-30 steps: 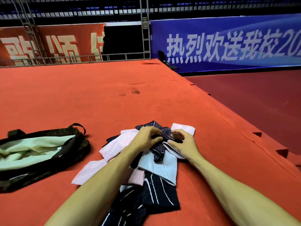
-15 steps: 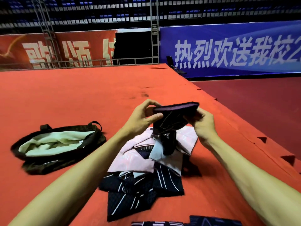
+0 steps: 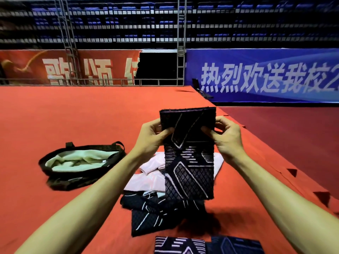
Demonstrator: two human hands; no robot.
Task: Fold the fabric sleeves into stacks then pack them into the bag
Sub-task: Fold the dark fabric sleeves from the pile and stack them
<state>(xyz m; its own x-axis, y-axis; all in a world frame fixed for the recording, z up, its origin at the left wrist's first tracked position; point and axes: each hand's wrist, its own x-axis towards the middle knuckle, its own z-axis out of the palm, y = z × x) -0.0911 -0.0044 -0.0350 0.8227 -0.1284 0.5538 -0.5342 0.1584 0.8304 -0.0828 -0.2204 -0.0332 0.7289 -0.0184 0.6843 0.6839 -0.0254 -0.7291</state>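
Observation:
A black patterned fabric sleeve (image 3: 189, 162) hangs upright in the air in front of me. My left hand (image 3: 152, 136) pinches its left edge near the top, and my right hand (image 3: 225, 136) pinches its right edge. Under it on the red carpet lies a loose pile of sleeves: pale pink ones (image 3: 146, 178) and black striped ones (image 3: 156, 215). Two folded dark sleeves (image 3: 207, 244) lie at the bottom edge of the view. The dark bag (image 3: 60, 178) with a pale green lining lies open to the left of the pile.
The red carpeted platform (image 3: 73, 116) stretches far ahead and to the left. Its right edge (image 3: 275, 167) drops to a darker red floor. Banners and metal scaffolding stand at the back.
Both hands took a black sleeve from the pile, lifted it and let it unfold, so it now hangs at full length. The view has tilted upward.

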